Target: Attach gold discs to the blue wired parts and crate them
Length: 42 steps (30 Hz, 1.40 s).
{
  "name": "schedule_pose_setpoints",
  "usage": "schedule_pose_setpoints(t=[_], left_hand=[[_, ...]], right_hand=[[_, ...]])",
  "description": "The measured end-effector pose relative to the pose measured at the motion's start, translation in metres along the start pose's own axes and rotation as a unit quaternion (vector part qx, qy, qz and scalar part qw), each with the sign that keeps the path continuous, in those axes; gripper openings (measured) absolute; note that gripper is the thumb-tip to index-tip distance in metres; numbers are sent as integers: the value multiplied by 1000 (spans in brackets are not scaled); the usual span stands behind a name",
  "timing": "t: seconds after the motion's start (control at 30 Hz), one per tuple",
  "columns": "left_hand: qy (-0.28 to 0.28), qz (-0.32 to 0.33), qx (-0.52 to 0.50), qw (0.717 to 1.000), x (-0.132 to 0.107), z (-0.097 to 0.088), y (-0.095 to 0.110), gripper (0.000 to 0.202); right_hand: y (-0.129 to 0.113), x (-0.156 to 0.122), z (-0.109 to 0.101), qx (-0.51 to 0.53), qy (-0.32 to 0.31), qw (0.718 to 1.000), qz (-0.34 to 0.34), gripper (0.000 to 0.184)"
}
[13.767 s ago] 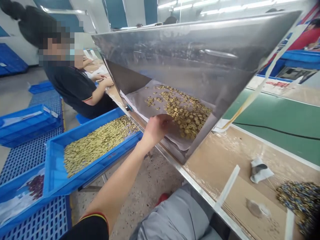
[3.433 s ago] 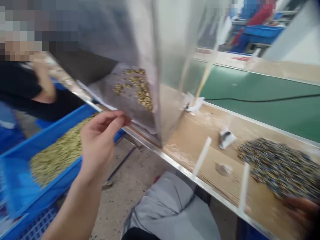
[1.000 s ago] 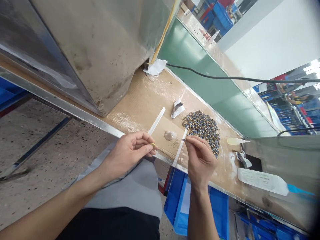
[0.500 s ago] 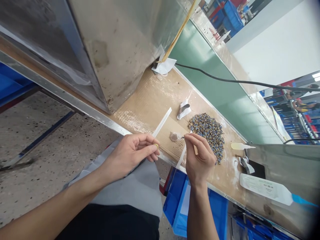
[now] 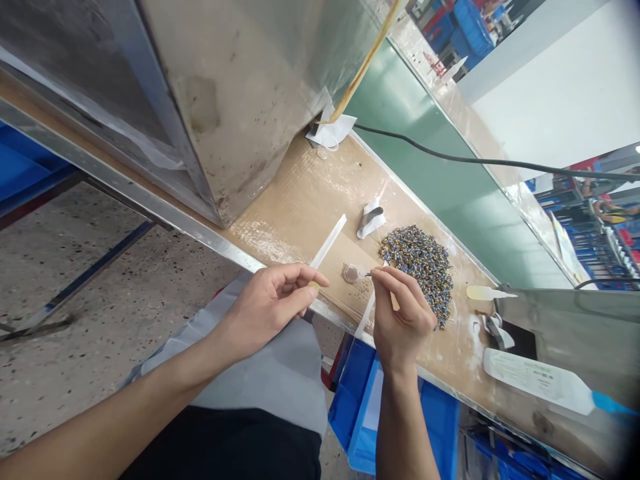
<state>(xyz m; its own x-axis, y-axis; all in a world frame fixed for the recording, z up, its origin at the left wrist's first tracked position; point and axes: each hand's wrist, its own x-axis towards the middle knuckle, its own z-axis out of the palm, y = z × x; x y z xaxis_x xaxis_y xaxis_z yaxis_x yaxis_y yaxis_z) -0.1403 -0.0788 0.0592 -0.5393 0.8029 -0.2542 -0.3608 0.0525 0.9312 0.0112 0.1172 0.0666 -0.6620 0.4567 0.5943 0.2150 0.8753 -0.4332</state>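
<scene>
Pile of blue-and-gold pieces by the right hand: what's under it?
Brown bench covering shows around the pile, so it probably rests on that. The surface directly beneath is covered and can't be seen. The right hand also hides the pile's near side.

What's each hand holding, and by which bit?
The left hand pinches a small yellow piece, the gripped part hidden; the right hand pinches a tiny dark piece by one end.
</scene>
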Motion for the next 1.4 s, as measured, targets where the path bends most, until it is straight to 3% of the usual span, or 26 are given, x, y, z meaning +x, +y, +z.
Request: schedule_pose_setpoints(t=[0.17, 0.33, 0.53, 0.7, 1.07, 1.27, 1.4], left_hand=[[-11, 0, -50, 999, 9, 8, -6, 11], [-13, 10, -62, 998, 13, 8, -15, 10], [-23, 5, -55, 998, 11, 5, -12, 15], [-33, 26, 2, 999, 11, 4, -10, 23], [-17, 67, 227, 971, 10, -3, -2, 36], [-39, 80, 249, 965, 14, -6, 0, 38], [-26, 60, 184, 981, 14, -3, -5, 30]], right_hand=[[-1, 4, 1, 0, 27, 1000, 12, 17], [-1, 9, 6, 1, 12, 1000, 11, 19], [2, 6, 8, -3, 9, 1000, -8, 20], [3, 6, 8, -11, 58, 998, -20, 19], [6, 4, 11, 2, 21, 1000, -5, 20], [6, 6, 12, -6, 36, 999, -10, 19], [0, 6, 5, 11, 77, 997, -6, 18]])
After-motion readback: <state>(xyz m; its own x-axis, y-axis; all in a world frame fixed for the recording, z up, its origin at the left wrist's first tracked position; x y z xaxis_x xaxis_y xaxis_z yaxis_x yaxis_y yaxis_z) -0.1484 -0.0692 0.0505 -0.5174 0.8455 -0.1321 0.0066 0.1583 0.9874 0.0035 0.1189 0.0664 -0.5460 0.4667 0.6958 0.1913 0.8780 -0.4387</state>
